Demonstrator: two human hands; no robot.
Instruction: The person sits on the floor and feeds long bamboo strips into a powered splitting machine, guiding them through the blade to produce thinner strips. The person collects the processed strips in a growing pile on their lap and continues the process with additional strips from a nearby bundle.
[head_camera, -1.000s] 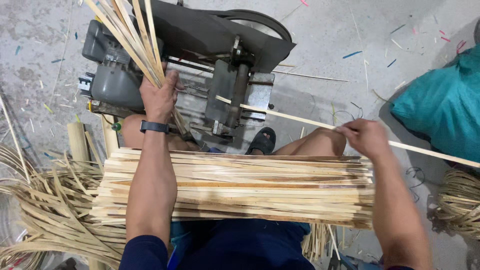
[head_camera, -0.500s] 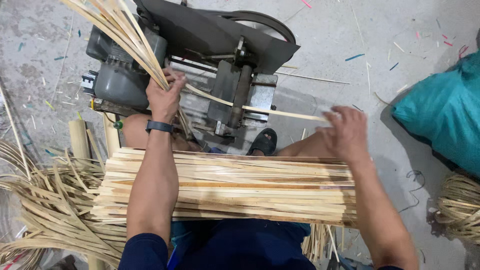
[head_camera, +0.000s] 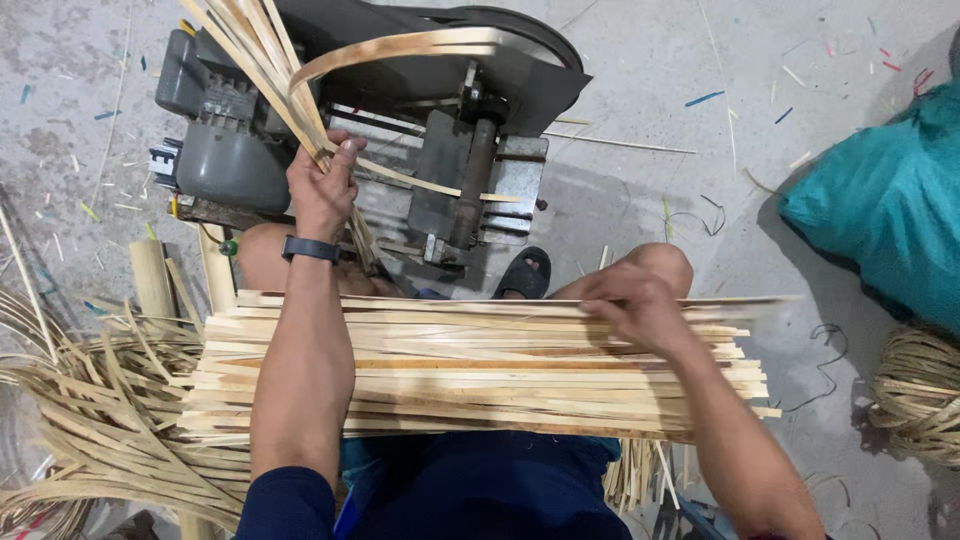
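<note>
Two hands are busy: the left hand (head_camera: 322, 188) is closed around a bunch of thin strips (head_camera: 262, 62) rising in front of the machine (head_camera: 470, 150), while the right hand (head_camera: 630, 305) pinches one blurred strip (head_camera: 745, 301) atop the stack of slats (head_camera: 470, 365) across the lap.

Head camera, steeply downward, close.

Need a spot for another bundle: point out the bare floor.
Bare grey concrete floor lies between the dark metal machine and the teal sack, with only scraps. The lap is crowded with the stack of pale flat bamboo slats; curled strips fill the left.
</note>
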